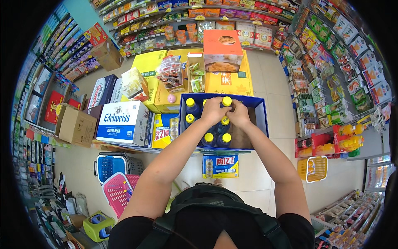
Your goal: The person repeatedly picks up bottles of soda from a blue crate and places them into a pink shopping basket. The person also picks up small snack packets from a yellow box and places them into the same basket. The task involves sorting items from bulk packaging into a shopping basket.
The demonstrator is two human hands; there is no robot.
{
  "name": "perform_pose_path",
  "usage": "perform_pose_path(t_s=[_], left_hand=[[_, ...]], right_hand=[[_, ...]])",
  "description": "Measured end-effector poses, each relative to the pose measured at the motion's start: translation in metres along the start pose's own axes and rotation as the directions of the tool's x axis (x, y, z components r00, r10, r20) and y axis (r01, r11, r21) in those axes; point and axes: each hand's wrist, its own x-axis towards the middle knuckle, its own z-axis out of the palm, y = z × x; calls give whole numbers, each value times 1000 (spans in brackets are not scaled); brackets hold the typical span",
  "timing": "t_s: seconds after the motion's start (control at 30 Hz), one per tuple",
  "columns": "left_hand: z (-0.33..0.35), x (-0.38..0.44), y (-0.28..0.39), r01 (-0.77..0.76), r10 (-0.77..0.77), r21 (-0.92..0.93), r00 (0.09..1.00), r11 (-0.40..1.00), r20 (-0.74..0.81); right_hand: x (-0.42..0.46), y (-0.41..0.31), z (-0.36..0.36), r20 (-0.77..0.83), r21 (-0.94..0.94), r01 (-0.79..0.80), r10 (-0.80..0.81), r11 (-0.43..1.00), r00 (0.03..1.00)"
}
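Observation:
A deep blue carton (pixel 261 119) lies before me, with blue bottles with yellow caps standing in its left and middle parts. Between my hands is one such bottle (pixel 226 101), its cap level with my fingers. My left hand (pixel 213 110) grips it from the left, thumb across its near side. From the right, my right hand (pixel 240 114) has its fingertips against the same bottle. Just nearer stands another bottle (pixel 225 120). Two more, a left one (pixel 208 138) and a right one (pixel 224 138), stand at the near wall. My hands partly hide the middle bottles.
Left of the carton sits an Edelweiss beer case (pixel 119 119). Beyond it are yellow cartons (pixel 231 82) bearing an orange box (pixel 222 46) and snack packs. Shopping baskets, including a pink one (pixel 118 190) and a yellow one (pixel 312 169), flank me. A beer carton (pixel 220 166) lies by my feet.

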Motion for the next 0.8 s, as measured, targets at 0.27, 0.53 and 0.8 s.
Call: perform_pose_path(t_s=[0.27,0.53,0.8], left_hand=[[8,-1,-4,109,-109,12,993,994,54],[-10,-26,-10,115,-123,-255,992,960,-13],[-82,-121,-52,149,-311,-640,939,754,-149]], right_hand=[[26,51,15,266,161,-189,142,969,954],[3,25,12,6,174,-82,82,981,997],[-51,-124,23,-250,-21,607,-592,794,766]])
